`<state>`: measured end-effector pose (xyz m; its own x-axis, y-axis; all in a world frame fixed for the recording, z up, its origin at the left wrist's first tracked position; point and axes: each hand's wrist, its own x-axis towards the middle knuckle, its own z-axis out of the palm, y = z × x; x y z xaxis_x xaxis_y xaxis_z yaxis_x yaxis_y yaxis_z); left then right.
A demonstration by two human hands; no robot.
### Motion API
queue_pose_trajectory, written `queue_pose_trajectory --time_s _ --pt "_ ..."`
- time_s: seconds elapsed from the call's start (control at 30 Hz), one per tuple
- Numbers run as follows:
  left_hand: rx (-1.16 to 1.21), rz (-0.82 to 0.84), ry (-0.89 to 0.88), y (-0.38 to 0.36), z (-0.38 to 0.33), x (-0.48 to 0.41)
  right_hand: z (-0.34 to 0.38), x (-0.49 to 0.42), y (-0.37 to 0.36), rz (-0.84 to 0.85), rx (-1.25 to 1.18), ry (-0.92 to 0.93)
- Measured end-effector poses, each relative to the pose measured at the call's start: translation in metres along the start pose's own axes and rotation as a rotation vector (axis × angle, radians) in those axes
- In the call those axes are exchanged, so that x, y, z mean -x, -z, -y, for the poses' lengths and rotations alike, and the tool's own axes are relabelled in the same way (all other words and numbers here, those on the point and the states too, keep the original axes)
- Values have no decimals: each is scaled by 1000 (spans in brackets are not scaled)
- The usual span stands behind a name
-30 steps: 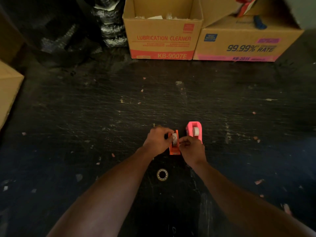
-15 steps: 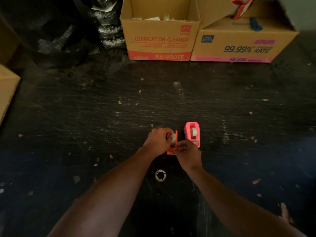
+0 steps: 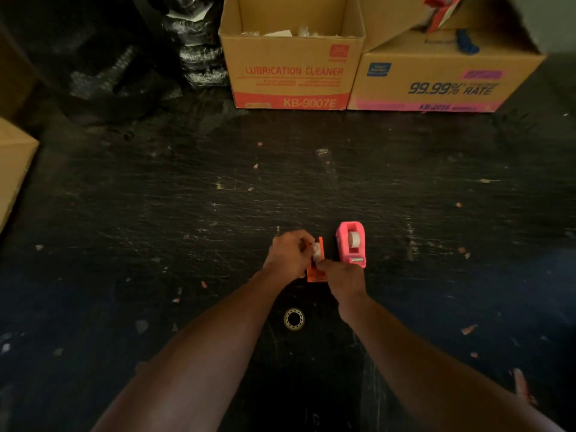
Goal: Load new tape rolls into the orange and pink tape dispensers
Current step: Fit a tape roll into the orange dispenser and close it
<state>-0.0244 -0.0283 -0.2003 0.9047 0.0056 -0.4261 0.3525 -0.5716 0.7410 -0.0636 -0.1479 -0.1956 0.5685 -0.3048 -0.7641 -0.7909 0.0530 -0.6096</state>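
Observation:
The orange tape dispenser [image 3: 317, 273] sits on the dark scratched table, with a white tape roll [image 3: 316, 252] in its cradle. My left hand [image 3: 288, 254] grips the dispenser's left side by the roll. My right hand [image 3: 344, 277] pinches at the dispenser's near end, apparently on the tape's end; my fingers hide it. Right beside it stands the pink tape dispenser [image 3: 351, 244], upright, a white roll [image 3: 354, 239] seated in it, untouched. A spare clear tape roll [image 3: 294, 318] lies flat on the table between my forearms.
Two cardboard boxes stand at the back: an open one marked LUBRICATION CLEANER [image 3: 291, 68] and one marked 99.99% RATE [image 3: 442, 82]. Another box corner [image 3: 14, 163] juts in at the left. Black wrapped bundles [image 3: 199, 48] sit back left. Small paper scraps litter the table.
My hands have stayed on the orange dispenser, with small finger shifts. The right hand has slid slightly toward the dispenser's near end. The pink dispenser has not moved.

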Motion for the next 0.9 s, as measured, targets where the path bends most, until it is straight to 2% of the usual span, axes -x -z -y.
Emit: queue_pose_trajectory --time_s 0.17,0.33,0.63,0.9 --pt "39 1 21 0 0 1 2 1 -5 -29 -13 -33" --pt "-17 -6 15 0 0 -4 1 4 -3 -13 12 -20" --pt "-88 -8 -81 1 0 -3 -9 2 0 18 100 91" --pt "-82 18 -49 2 0 1 -2 3 -1 -21 14 2"
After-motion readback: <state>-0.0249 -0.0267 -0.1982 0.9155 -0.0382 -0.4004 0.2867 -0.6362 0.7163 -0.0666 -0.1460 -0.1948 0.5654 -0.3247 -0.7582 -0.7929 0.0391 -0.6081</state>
